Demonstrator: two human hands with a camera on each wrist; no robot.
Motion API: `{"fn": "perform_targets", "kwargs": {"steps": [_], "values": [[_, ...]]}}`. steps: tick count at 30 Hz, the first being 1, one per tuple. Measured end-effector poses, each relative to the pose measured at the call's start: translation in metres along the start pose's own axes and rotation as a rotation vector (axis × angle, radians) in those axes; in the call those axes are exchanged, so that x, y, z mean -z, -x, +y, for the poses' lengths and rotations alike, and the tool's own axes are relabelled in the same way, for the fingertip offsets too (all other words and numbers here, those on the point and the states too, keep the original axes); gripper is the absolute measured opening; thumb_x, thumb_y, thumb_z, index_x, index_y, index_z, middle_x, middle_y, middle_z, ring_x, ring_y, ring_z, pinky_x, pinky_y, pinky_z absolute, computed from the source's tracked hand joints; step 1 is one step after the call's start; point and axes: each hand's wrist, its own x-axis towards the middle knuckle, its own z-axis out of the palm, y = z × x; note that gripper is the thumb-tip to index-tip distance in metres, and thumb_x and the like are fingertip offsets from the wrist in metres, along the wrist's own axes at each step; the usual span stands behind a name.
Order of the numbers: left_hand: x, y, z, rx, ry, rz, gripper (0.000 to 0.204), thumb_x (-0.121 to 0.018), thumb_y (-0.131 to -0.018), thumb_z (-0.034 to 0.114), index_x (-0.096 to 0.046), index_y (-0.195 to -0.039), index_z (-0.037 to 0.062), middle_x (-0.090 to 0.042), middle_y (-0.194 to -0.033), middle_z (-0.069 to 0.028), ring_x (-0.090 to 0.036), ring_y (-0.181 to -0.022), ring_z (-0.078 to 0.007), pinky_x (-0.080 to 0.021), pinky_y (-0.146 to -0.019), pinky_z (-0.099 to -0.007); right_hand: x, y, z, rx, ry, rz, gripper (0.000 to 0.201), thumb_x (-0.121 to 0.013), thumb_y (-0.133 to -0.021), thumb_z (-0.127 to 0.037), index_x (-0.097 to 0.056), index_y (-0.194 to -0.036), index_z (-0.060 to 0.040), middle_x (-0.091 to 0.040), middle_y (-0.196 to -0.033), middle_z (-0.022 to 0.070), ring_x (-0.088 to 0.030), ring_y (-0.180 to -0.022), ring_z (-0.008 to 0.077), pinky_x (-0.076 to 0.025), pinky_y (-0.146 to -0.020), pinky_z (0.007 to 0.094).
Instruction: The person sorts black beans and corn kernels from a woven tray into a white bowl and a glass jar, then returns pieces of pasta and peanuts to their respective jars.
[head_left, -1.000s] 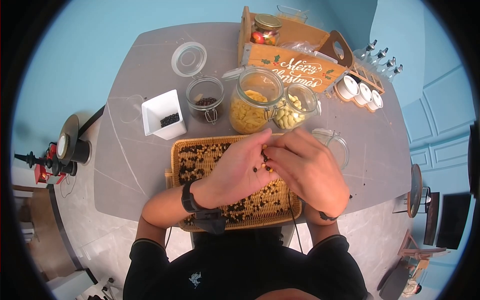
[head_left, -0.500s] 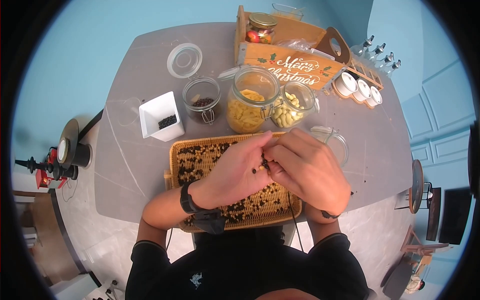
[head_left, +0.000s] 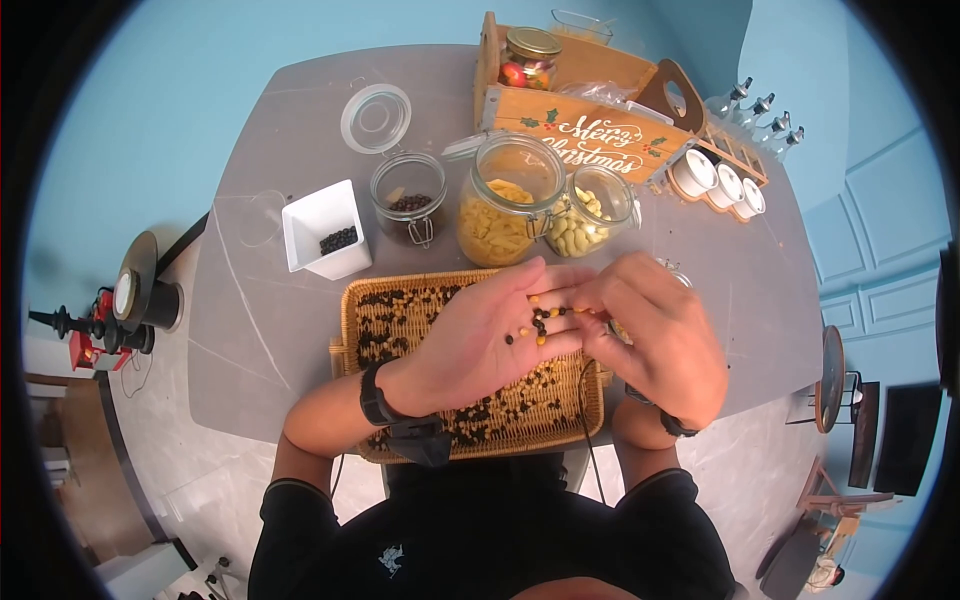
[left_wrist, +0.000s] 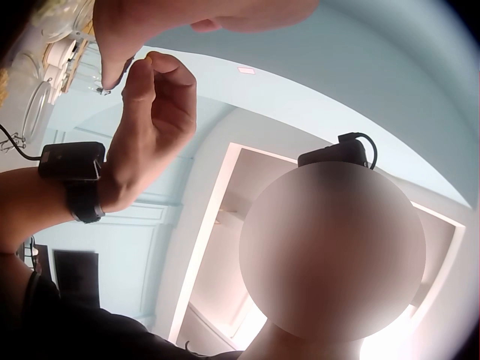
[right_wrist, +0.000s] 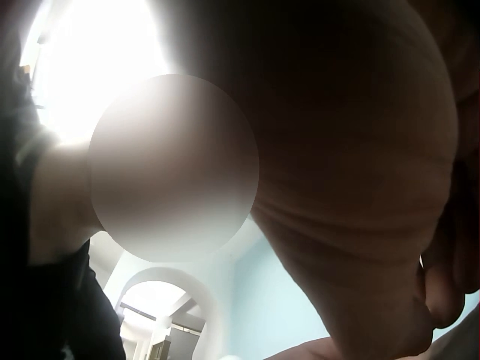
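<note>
My left hand (head_left: 475,340) lies palm up above the wicker basket (head_left: 346,320) in the head view, with several black beans (head_left: 541,326) and yellow beans (head_left: 541,341) on its palm and extended fingers. Over its fingertips, my right hand (head_left: 665,335) has curled fingers; the left wrist view shows that hand (left_wrist: 154,127) pinching a small yellow bean (left_wrist: 149,57). Mixed black and yellow beans (head_left: 490,420) are spread across the basket. The right hand (right_wrist: 352,150) fills much of the right wrist view, its fingertips unclear.
Behind the basket stand a white square container (head_left: 330,262) of black beans, a jar of dark beans (head_left: 410,205), a large jar of yellow pieces (head_left: 497,228) and a jar of pale nuts (head_left: 578,232). A wooden crate (head_left: 590,142) and white cups (head_left: 697,174) are farther back.
My right hand has moved right from over the left palm, uncovering more beans there. The left hand's fingers now show extended; its wrist has hardly moved.
</note>
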Motion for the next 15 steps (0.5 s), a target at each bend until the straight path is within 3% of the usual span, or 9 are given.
{"fn": "perform_targets", "kwargs": {"steps": [15], "values": [[0.011, 0.0, -0.004, 0.047, -0.093, 0.011, 0.044, -0.038, -0.118, 0.034, -0.053, -0.144, 0.0017, -0.06, -0.136, -0.0071, -0.056, -0.125, -0.0191, -0.042, -0.111, -0.0415, -0.015, -0.001, -0.002, -0.117, 0.027, -0.216, 0.025, -0.076, -0.085, -0.013, -0.063, -0.104, -0.0023, -0.066, -0.099, 0.0144, -0.066, -0.098, 0.0393, -0.054, -0.079, 0.0504]]}}
